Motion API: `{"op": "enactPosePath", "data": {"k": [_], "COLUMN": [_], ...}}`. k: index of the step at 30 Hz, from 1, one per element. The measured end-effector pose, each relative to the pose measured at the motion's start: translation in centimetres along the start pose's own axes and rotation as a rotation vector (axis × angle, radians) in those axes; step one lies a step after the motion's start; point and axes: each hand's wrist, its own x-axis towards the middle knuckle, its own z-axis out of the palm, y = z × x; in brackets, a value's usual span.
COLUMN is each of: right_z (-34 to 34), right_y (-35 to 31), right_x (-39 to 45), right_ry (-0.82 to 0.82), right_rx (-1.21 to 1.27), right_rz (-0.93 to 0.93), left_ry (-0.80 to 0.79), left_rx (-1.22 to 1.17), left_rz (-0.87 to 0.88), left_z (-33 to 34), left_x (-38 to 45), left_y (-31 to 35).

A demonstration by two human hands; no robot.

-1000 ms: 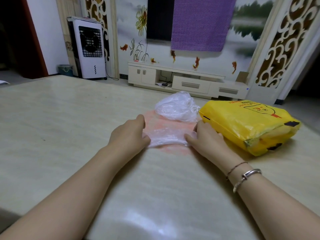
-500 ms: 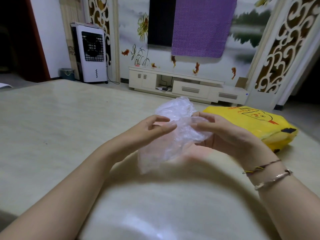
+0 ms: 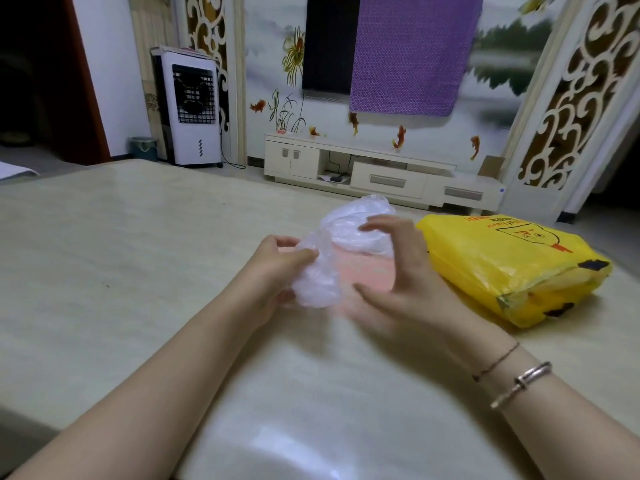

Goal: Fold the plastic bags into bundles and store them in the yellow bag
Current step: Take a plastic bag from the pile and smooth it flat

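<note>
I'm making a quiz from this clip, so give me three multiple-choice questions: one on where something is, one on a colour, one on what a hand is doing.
1. Where does the yellow bag lie?
A. on the person's right on the table
B. on the floor
C. on the cabinet

2. What colour is the cloth on the wall?
A. green
B. purple
C. red

3. What is the left hand doing?
A. resting flat
B. gripping the clear bag
C. holding a cup

Answers: 1 A, it lies beside the right hand. 2 B, plainly purple. 3 B, fingers curl round the plastic.
</note>
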Motion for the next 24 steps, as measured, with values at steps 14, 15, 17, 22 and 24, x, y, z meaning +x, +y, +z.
{"op": "enactPosePath", "data": {"k": [14,15,17,22,24], "right_z": [1.2,1.0,0.7,1.4,2.3], "right_y": [-1.6,-1.8,-2.0,-1.1,-0.4], "right_x": [-0.3,-0.3,-0.3,0.5,0.7], "right_ry": [-0.391,-0.403,-0.428,-0.308,-0.209], "right_rx": [0.148,0.193,0.275,0.378,0.367], "right_rz": [0.095,0.145,0.237,0.377,0.459], "left_ry": [-0.018,-0.1,-0.189,-0.124,-0.121], "left_rx": [0.452,0.419,0.47,0.527,0.542], "left_rz": [0.457,0.397,0.28,0.174,0.157], "left_z": [-0.3,-0.2,-0.2,-0.1,-0.1], "left_x": [-0.5,-0.7,-0.6,1.0,1.3], "left_y": [-0.1,-0.1,-0.6,-1.7,-1.7]}}
